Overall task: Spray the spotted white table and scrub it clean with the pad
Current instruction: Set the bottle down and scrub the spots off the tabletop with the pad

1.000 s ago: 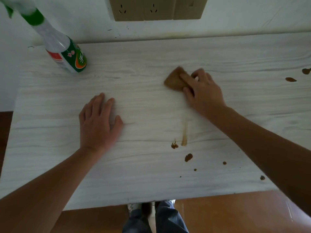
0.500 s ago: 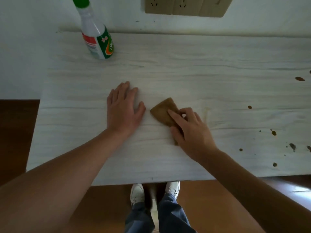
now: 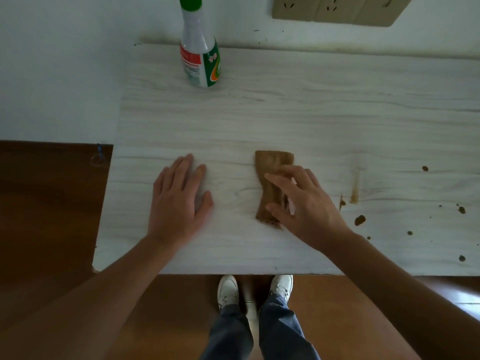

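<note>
A brown scrubbing pad lies on the white wood-grain table, near its front middle. My right hand presses on the pad with spread, nearly straight fingers, thumb at the pad's near end. My left hand rests flat on the bare table to the left of the pad. Brown spots and a smeared streak mark the table to the right of my right hand. A spray bottle with a green top stands upright at the back left of the table.
The table's left edge and front edge drop to a brown wooden floor. A white wall with beige sockets runs behind the table. My shoes and jeans show below the front edge.
My right hand drew the pad from the table's far middle toward the front, and the pad turned lengthwise. The view shifted left. My left hand stays flat on the table.
</note>
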`<state>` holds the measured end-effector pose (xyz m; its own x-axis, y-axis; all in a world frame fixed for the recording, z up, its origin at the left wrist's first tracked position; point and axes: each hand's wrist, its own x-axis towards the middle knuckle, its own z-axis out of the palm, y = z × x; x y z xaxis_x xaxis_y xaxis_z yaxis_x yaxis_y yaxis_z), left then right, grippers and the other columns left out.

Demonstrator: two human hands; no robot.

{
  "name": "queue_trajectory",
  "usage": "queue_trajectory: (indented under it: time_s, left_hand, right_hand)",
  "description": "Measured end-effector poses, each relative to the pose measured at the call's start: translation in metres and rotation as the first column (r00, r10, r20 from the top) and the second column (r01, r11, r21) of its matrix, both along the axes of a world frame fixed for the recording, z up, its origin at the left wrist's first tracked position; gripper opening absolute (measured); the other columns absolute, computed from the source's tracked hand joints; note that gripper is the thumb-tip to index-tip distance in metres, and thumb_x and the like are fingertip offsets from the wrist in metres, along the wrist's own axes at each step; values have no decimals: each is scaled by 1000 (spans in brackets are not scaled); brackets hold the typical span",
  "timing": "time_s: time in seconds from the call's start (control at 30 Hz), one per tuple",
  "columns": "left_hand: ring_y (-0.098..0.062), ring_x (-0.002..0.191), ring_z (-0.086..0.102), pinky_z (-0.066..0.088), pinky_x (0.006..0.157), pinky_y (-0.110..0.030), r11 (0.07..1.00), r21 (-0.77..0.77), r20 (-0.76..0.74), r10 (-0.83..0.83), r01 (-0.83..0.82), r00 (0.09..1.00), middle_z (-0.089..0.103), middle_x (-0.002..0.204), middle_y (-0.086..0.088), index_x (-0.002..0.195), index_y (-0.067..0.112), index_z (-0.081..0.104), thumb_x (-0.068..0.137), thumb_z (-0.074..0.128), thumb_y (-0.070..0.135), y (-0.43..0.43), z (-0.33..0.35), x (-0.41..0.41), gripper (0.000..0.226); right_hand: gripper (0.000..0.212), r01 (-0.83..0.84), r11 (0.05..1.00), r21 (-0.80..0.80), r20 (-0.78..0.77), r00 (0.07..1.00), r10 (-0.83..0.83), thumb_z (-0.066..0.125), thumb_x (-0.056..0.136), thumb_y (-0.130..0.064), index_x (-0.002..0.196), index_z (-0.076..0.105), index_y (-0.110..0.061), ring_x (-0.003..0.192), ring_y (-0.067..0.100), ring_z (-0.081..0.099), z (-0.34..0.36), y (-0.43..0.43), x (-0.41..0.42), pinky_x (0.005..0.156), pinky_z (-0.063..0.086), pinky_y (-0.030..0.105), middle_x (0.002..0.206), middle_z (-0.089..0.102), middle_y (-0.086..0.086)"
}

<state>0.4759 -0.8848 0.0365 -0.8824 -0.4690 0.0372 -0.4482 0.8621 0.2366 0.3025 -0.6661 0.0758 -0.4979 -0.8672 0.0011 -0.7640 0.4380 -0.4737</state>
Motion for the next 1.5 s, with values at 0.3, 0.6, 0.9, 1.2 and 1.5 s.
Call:
queue_trajectory:
  time_s: [0.3, 0.6, 0.9, 1.2, 1.5]
  left_hand:
    - [-31, 154, 28, 23, 125, -51, 1000, 1, -23, 9, -9, 1000, 36, 163, -15, 150, 13, 47, 99, 44, 41, 0, 0, 2, 59]
    - [-33, 152, 31, 23, 124, -51, 1000, -8, -50, 10, -11, 999, 38, 162, -16, 147, 11, 51, 97, 45, 40, -2, -3, 1, 58]
    - [-33, 152, 32, 26, 124, -52, 1000, -24, -45, 16, -17, 999, 40, 161, -16, 146, 11, 52, 97, 45, 39, -1, -3, -1, 57]
    - [-30, 154, 28, 22, 126, -49, 1000, -3, -26, 29, -29, 999, 37, 162, -13, 148, 13, 50, 98, 44, 39, 1, 1, 0, 57]
    - [-32, 152, 31, 25, 124, -51, 999, -27, -34, 20, -21, 999, 39, 162, -15, 147, 12, 50, 97, 43, 40, 0, -2, -2, 58]
  right_hand:
    - [57, -49, 996, 80, -149, 987, 60, 53, 95, -54, 137, 57, -16, 125, 23, 49, -11, 15, -21, 102, 48, 42, 139, 52, 2]
    - [64, -36, 988, 147, -151, 987, 58, 47, 94, -57, 144, 51, -17, 139, 25, 40, -11, 19, -34, 109, 43, 46, 152, 41, 4]
    - [61, 394, 919, 0, -105, 914, -392, 54, 94, -52, 146, 47, -20, 142, 26, 32, -26, -61, -75, 115, 34, 45, 153, 39, 4]
    - [66, -162, 975, 154, -136, 974, 183, 43, 98, -56, 154, 36, -23, 149, 22, 29, -22, 12, -15, 117, 36, 47, 161, 31, 0]
    - [62, 429, 893, 136, -128, 901, -414, 49, 99, -46, 154, 35, -20, 149, 27, 21, -25, -29, -85, 117, 28, 43, 162, 25, 6]
